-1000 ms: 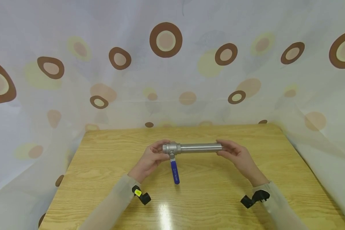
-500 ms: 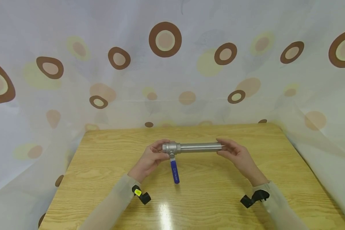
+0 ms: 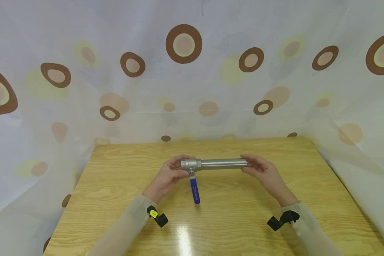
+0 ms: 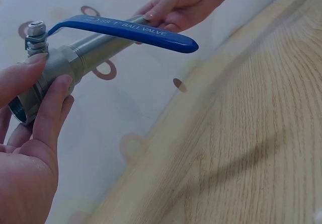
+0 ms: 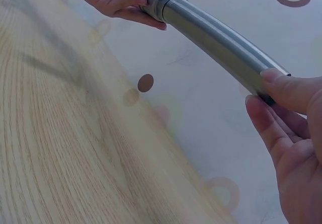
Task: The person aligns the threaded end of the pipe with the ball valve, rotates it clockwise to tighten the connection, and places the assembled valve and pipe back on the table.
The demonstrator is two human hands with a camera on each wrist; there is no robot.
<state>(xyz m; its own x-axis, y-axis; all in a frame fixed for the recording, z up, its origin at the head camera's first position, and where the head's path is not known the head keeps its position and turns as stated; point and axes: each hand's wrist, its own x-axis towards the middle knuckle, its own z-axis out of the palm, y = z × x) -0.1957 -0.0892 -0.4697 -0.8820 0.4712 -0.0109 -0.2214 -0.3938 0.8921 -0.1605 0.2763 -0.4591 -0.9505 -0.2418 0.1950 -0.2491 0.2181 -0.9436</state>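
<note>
A steel ball valve point(image 3: 191, 164) with a blue lever handle point(image 3: 195, 191) is joined to a straight metal pipe point(image 3: 224, 164). Both hands hold the assembly level above the table. My left hand point(image 3: 166, 177) grips the valve body at its open end, thumb near the stem nut, as the left wrist view shows. White lettering reading "BALL VALVE" runs along the lever point(image 4: 126, 30), which points toward me in the head view. At the far end of the pipe point(image 5: 221, 40), my right hand point(image 3: 265, 175) pinches the rim between thumb and fingers.
Beneath the hands lies a wood-grain table point(image 3: 224, 224). A white sheet point(image 3: 204, 85) printed with brown and yellow circles rises behind it and along both sides. Each wrist carries a small black camera mount point(image 3: 156, 216).
</note>
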